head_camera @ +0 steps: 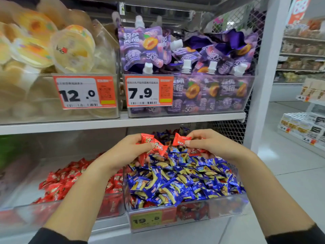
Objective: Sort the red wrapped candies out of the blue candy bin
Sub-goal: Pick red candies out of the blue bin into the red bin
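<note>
Head view shows the left hand [130,150] clutching several crinkly red wrapped candies [154,144] and the right hand [209,144] pinching more of them, both held just above the back of the clear plastic blue candy bin [190,206], which is heaped with glossy blue-and-yellow wrapped candies [179,180]. Just left of it sits a clear bin of red candies [59,184], partly hidden by the left forearm, and a yellow price tag [146,220] is fixed to the blue bin's front. On the shelf [123,122] above stand a bin of purple spouted jelly pouches [144,48] and another of round yellow jelly cups [72,48].
</note>
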The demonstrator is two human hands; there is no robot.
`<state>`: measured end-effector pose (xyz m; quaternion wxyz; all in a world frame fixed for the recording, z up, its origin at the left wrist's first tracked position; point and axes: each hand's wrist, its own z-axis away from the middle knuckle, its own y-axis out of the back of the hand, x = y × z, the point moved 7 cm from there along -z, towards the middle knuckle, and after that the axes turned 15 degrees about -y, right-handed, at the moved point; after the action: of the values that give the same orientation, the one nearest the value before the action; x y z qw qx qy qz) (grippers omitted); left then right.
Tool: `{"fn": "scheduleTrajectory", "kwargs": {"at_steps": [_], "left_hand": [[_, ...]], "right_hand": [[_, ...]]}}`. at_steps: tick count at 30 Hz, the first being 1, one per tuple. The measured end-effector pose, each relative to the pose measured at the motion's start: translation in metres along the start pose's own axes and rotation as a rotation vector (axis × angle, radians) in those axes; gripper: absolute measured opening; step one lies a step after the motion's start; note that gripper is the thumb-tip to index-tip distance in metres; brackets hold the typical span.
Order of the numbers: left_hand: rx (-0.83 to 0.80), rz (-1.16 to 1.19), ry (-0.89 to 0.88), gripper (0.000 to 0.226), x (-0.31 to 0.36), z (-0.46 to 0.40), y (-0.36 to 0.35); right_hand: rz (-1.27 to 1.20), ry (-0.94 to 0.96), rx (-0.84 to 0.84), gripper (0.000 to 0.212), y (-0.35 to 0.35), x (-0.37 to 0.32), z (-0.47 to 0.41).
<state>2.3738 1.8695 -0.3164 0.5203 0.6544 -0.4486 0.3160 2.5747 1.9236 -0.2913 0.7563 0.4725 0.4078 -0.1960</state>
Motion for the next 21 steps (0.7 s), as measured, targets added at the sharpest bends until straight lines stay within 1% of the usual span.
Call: {"fn": "scheduleTrajectory", "kwargs": {"at_steps": [2, 4, 5, 7, 8, 10, 11, 12, 13, 15, 16, 17, 18, 21], "left_hand": [[-0.002, 0.042, 0.047, 0.025, -0.011, 0.016, 0.021], [0.035, 0.047, 0.076, 0.021, -0.024, 0.034, 0.047], [0.077, 0.024, 0.093, 0.017, -0.033, 0.044, 0.062], [0.186, -0.06, 0.134, 0.018, -0.053, 0.062, 0.096], [0.248, -0.105, 0.159, 0.018, -0.063, 0.071, 0.112], [0.373, -0.164, 0.211, 0.005, -0.077, 0.086, 0.137], [0.425, -0.171, 0.235, 0.005, -0.081, 0.092, 0.146], [0.463, -0.148, 0.246, 0.007, -0.085, 0.096, 0.151], [0.489, -0.095, 0.247, 0.012, -0.089, 0.099, 0.155], [0.547, 0.065, 0.259, 0.025, -0.098, 0.103, 0.16], [0.581, 0.139, 0.265, 0.029, -0.101, 0.105, 0.162], [0.607, 0.168, 0.273, 0.031, -0.103, 0.106, 0.164], [0.623, 0.158, 0.276, 0.03, -0.103, 0.107, 0.165], [0.668, 0.066, 0.253, 0.025, -0.097, 0.102, 0.162]], "right_hand": [[0.02, 0.054, -0.043, 0.01, -0.025, -0.024, 0.005], [-0.038, 0.091, -0.089, 0.009, -0.058, -0.045, 0.004], [-0.077, 0.103, -0.114, 0.009, -0.075, -0.053, 0.001], [-0.119, 0.12, -0.168, 0.009, -0.111, -0.068, -0.01], [-0.099, 0.126, -0.187, 0.01, -0.129, -0.076, -0.017], [-0.007, 0.132, -0.182, 0.01, -0.162, -0.091, -0.034], [0.037, 0.134, -0.165, 0.011, -0.176, -0.099, -0.042], [0.073, 0.138, -0.156, 0.015, -0.188, -0.108, -0.05], [0.127, 0.141, -0.164, 0.025, -0.199, -0.114, -0.057], [0.28, 0.133, -0.225, 0.052, -0.215, -0.12, -0.067], [0.326, 0.119, -0.24, 0.062, -0.216, -0.121, -0.069], [0.329, 0.11, -0.239, 0.064, -0.212, -0.12, -0.069], [0.295, 0.111, -0.227, 0.059, -0.205, -0.119, -0.066], [0.173, 0.179, -0.172, 0.03, -0.173, -0.108, -0.046]]}}
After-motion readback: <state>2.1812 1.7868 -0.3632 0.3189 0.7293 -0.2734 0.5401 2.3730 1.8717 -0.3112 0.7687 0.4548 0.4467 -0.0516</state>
